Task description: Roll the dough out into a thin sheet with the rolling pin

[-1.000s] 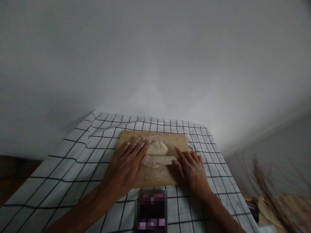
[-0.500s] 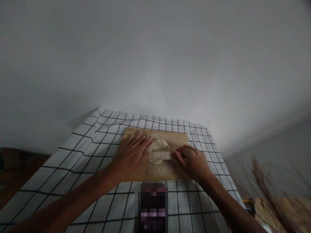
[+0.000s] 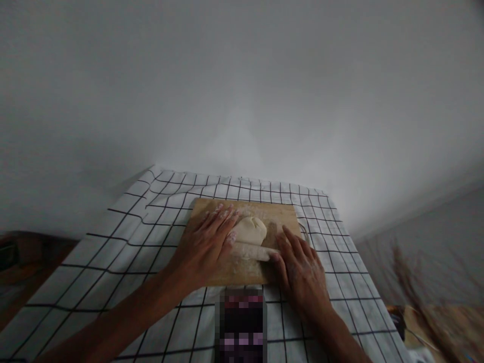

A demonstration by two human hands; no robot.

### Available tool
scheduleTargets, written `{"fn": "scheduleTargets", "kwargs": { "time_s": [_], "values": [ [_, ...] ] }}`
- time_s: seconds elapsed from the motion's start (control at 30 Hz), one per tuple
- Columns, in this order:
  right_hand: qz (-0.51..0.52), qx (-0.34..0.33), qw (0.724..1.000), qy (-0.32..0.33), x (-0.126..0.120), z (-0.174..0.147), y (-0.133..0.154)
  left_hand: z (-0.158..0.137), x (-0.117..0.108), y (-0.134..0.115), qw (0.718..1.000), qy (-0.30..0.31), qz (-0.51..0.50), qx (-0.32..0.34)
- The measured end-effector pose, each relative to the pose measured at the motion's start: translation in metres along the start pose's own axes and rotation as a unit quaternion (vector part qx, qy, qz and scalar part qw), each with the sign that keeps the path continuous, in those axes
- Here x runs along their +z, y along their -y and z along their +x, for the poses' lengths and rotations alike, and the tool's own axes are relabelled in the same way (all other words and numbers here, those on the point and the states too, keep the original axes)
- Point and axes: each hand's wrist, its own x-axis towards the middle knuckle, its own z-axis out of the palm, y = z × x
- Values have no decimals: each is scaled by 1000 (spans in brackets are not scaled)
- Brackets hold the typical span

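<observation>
Cream-coloured dough (image 3: 250,231) and a pale rolling pin (image 3: 251,251) on a wooden board (image 3: 280,209)

Whitish flour dusts the board in patches. The dough sits in a rounded, folded lump near the middle of the board, with a crease along its right side. The rolling pin lies crosswise on the board, just on the person's side of the dough; whether any dough runs beneath it, I cannot tell.

The left hand (image 3: 207,237) is spread palm down over the left part of the board, fingers outstretched and floury at the tips, its thumb close to the dough. It hides the pin's left end. The right hand (image 3: 300,259) reaches over the board's right edge, palm down and fingers extended, with its thumb at the pin's right end. Neither hand is clenched; how firmly either palm presses on the pin does not show.

Under the board spreads a white tablecloth (image 3: 333,262) with dark grid lines. Off the board's near edge is a pixelated dark patch (image 3: 243,322), unreadable. Beyond the board's far side rises a grey-white wall (image 3: 242,91); well to the board's right stand blurred, dry-looking twigs (image 3: 406,282).
</observation>
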Motion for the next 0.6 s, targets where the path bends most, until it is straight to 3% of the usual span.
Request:
{"fn": "scheduleTargets", "kwargs": {
  "time_s": [0.13,0.23,0.47,0.6],
  "values": [
    [5,1,1000,7,0,-10,4,-13,-3,-5,1000,4,-8,-6],
    [5,3,1000,22,-5,2,-1,-14,-3,-7,1000,1,-12,-12],
    [-54,13,998,44,-33,82,-14,7,3,-3,996,-31,3,-80],
    [-68,-2,989,131,-33,124,-24,23,10,10,992,-34,33,-119]
  ]
}}
